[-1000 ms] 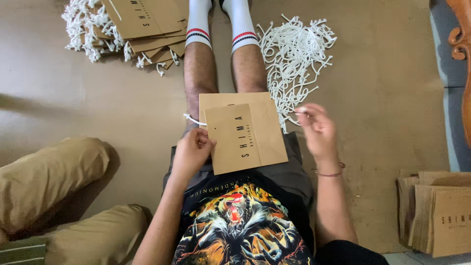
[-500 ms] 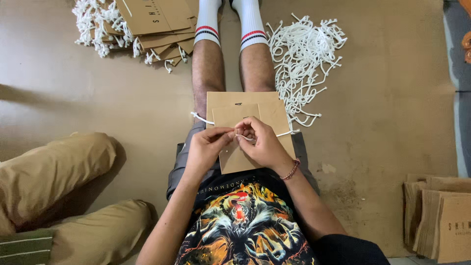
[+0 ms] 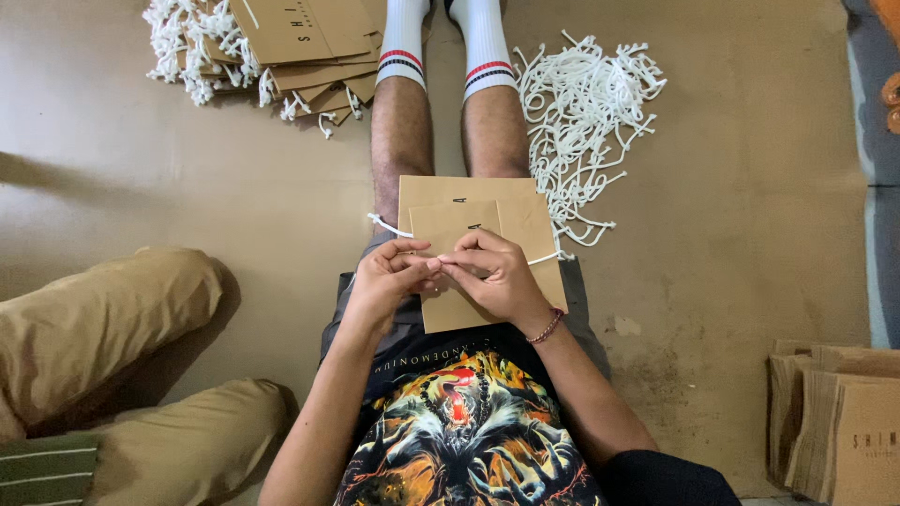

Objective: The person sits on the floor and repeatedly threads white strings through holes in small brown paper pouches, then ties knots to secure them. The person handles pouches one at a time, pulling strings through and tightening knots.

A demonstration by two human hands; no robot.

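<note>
My left hand and right hand meet fingertip to fingertip over my lap, both pinched closed on the thin white cord handle of a flat brown paper bag. The cord is too fine under my fingers to see where exactly each grip sits, but one end loops out past the bag's left edge and another short stretch shows at its right edge, just beside my right wrist. The bag lies flat across my thighs, its far edge toward my knees, with a folded panel on top that my hands partly cover. A thin beaded bracelet circles my right wrist.

Beyond the bag my bare legs stretch out along the tan floor, ending in white socks with red and dark stripes. Just to the right of my right leg lies a loose heap of white cord handles, touching the floor and near the bag's corner. At the upper left, well apart from my hands, sits a stack of brown paper bags with white handles fitted. At the lower right a second stack of brown paper bags stands on edge. On my left another person's legs in khaki trousers are folded on the floor.
</note>
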